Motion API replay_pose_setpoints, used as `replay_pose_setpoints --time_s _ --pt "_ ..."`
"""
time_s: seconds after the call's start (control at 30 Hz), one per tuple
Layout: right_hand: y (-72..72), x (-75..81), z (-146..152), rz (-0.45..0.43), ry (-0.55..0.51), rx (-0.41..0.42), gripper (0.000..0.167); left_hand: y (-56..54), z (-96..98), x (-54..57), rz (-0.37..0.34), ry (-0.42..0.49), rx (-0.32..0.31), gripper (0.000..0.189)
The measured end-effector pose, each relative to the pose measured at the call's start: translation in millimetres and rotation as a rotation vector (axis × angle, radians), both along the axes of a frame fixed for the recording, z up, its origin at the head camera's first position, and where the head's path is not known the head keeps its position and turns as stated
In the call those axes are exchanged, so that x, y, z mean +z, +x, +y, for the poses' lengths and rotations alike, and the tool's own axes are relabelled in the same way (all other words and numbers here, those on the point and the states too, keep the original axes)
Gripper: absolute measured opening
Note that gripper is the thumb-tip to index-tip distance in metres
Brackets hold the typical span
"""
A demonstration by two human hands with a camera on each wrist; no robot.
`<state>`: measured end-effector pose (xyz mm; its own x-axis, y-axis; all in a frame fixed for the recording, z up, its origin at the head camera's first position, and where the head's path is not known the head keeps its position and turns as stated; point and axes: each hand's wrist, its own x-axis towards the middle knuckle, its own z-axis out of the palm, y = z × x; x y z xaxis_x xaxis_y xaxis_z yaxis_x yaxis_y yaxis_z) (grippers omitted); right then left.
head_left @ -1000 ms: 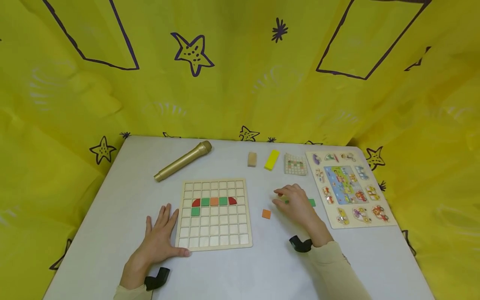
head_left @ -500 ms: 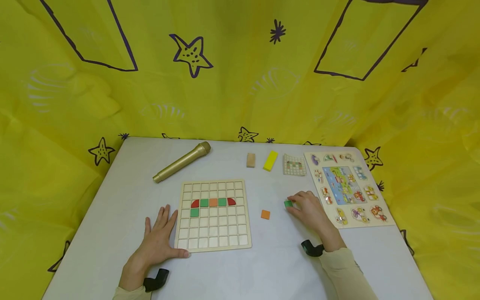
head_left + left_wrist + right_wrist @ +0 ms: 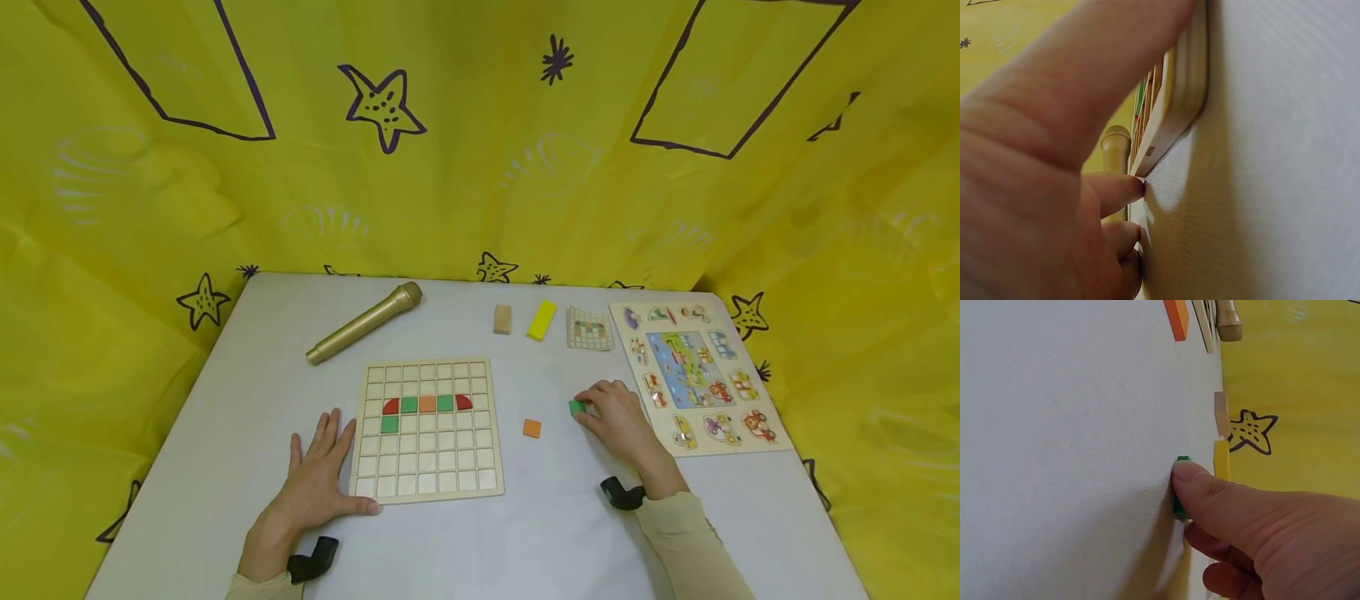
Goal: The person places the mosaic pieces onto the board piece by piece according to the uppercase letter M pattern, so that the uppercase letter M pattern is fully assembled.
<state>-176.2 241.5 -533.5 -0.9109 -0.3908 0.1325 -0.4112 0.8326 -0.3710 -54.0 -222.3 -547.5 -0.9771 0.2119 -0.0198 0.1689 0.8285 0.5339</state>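
A wooden grid board [image 3: 427, 461] lies on the white table with a row of red, green and orange tiles, plus one green tile [image 3: 389, 424] below the row's left end. My left hand [image 3: 318, 479] lies along its left side, fingers straight and spread; the thumb touches the near left corner. To the right, my right hand [image 3: 617, 417] pinches a green tile [image 3: 576, 408] between thumb and fingers at the table surface. The right wrist view shows the thumb on this green tile [image 3: 1180, 507]. A loose orange tile [image 3: 532, 428] lies between board and right hand.
A gold microphone [image 3: 365, 324] lies behind the board. Further right are a plain wooden block [image 3: 502, 320], a yellow block [image 3: 542, 321], a pattern card [image 3: 589, 329] and a picture puzzle board [image 3: 716, 429]. Yellow cloth [image 3: 465, 192] hangs around the table.
My right hand has moved a little right and toward me, and its fingers have come together on the green tile. The left hand and the board have stayed in place.
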Motion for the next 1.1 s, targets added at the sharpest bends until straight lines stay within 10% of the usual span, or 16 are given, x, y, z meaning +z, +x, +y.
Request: replay_pose_setpoints --time_s 1.1 --pt "-13.7 19.5 -65.6 -0.064 -0.15 0.045 0.023 -1.0 -2.5 -1.2 -0.043 -0.012 0.008 0.135"
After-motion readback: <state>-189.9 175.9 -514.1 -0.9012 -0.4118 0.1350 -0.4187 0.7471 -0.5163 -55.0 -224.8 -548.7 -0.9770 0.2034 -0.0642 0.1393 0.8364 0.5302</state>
